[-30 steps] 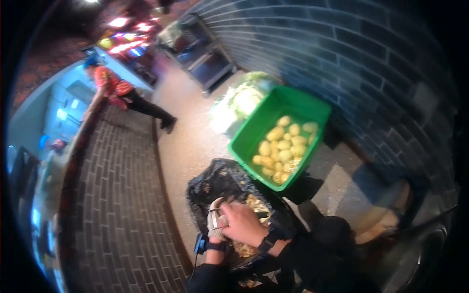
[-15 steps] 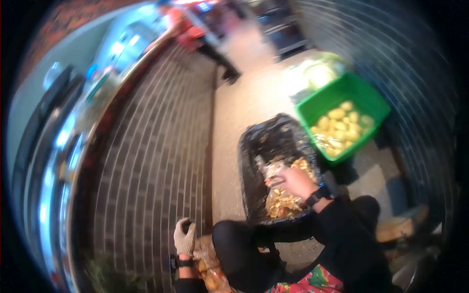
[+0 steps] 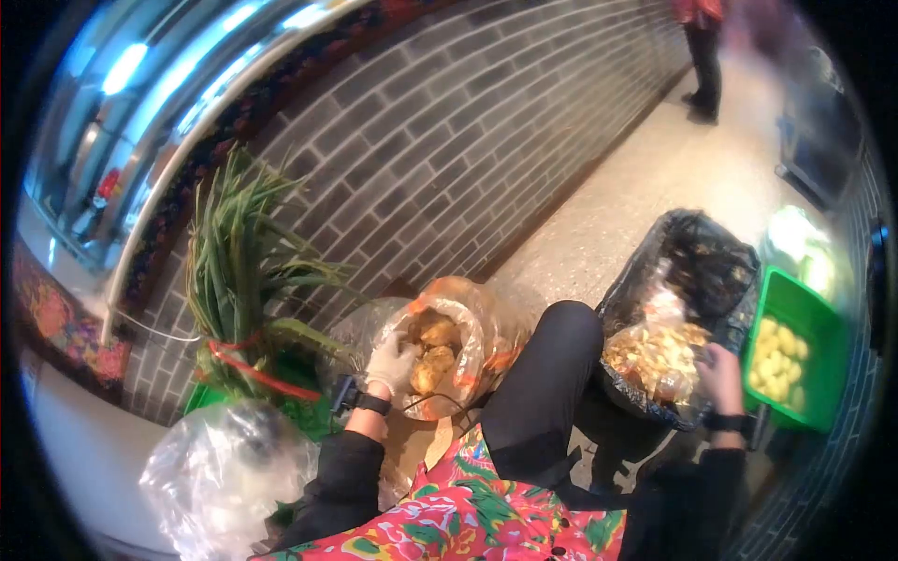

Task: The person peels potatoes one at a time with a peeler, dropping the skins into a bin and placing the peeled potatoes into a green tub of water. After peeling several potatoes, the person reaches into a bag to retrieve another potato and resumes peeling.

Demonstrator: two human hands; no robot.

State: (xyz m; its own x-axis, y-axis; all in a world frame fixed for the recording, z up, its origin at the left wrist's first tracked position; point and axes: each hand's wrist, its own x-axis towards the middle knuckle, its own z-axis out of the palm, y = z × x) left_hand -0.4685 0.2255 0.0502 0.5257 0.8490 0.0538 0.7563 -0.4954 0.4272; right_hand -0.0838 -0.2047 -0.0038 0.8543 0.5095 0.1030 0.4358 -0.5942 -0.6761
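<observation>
My left hand (image 3: 391,363), in a pale glove, reaches into a clear plastic bag (image 3: 470,360) of brown, unpeeled potatoes (image 3: 433,368). Its fingers are apart beside the potatoes. At the right, my right hand (image 3: 722,380) is bare and closed at the edge of a black-lined bin (image 3: 629,273); a small dark object shows at its fingers, too blurred to name. Peelings (image 3: 655,360) and some crumpled clear plastic lie in the bin. Right of it, a green crate (image 3: 818,374) holds peeled yellow potatoes (image 3: 776,360).
Long green onions (image 3: 234,271) tied with red stand at the left, above a clear plastic bag (image 3: 229,467). A brick wall (image 3: 421,122) runs alongside. Pale green vegetables (image 3: 804,248) lie behind the crate. Another person (image 3: 703,65) stands farther back on the floor.
The view has swung left. My left hand has moved into the bag of unpeeled potatoes. My right hand has drawn back from over the peelings to the bin's right edge.
</observation>
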